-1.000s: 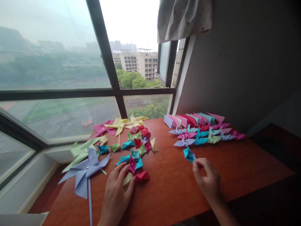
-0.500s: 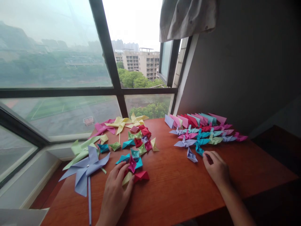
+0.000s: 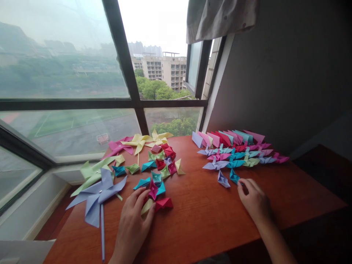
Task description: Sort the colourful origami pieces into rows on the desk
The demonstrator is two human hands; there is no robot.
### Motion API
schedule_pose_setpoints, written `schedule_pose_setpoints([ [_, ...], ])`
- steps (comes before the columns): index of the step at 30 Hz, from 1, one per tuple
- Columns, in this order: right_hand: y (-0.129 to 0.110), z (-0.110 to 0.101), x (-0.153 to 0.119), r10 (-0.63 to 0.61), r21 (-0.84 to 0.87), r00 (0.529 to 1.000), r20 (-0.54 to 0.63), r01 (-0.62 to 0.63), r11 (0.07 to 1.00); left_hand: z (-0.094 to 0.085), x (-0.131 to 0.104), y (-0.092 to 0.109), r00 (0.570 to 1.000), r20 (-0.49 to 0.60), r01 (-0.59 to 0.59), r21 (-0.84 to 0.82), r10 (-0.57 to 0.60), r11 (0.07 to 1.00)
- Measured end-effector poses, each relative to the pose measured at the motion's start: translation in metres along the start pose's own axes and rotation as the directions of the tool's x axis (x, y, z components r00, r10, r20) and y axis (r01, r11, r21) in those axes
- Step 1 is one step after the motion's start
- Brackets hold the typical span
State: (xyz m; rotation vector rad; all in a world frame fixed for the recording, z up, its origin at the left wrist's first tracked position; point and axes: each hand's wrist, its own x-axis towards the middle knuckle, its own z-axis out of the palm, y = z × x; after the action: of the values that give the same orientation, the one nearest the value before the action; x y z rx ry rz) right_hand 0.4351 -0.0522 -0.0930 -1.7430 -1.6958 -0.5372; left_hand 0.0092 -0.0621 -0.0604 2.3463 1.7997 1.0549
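Note:
My right hand (image 3: pixel 254 200) pinches the near end of a blue paper boat (image 3: pixel 234 176) between thumb and fingertips. This boat sits on the tabletop, just right of a lavender paper boat (image 3: pixel 223 179). Over on the left, my left hand (image 3: pixel 136 216) rests among the folded boats, fingers curved and thumb apart. A pale yellow boat (image 3: pixel 147 206) shows in the gap between thumb and index finger; whether they press on it is unclear. Close to those fingertips are a magenta boat (image 3: pixel 153 189) and a red boat (image 3: pixel 164 204).
Behind the right hand stand rows of paper cranes (image 3: pixel 236 154) and upright folded papers (image 3: pixel 229 137). More boats (image 3: pixel 165 161) cluster left of centre. Pinwheels, including a lavender one (image 3: pixel 100 192), line the table's left side by the window. The brown table (image 3: pixel 198 216) ends at its front edge.
The camera view has shifted slightly. Both hands keep nearly the same places, and the blue boat now stands a little clearer of my right fingertips.

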Motion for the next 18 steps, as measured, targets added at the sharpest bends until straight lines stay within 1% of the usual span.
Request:
schedule_pose_setpoints([
  [7,-0.0034,-0.0023,0.0018,-0.019,-0.008,1.0,-0.01,0.019,1.0,0.001,0.0003,-0.0007,1.0,-0.003,0.008,-0.01,-0.008,1.0],
  [18,-0.0039,-0.0033,-0.0002,-0.004,-0.007,1.0,0.005,0.004,1.0,0.0027,-0.0007,-0.0027,1.0,0.006,0.006,-0.006,-0.006,1.0],
])
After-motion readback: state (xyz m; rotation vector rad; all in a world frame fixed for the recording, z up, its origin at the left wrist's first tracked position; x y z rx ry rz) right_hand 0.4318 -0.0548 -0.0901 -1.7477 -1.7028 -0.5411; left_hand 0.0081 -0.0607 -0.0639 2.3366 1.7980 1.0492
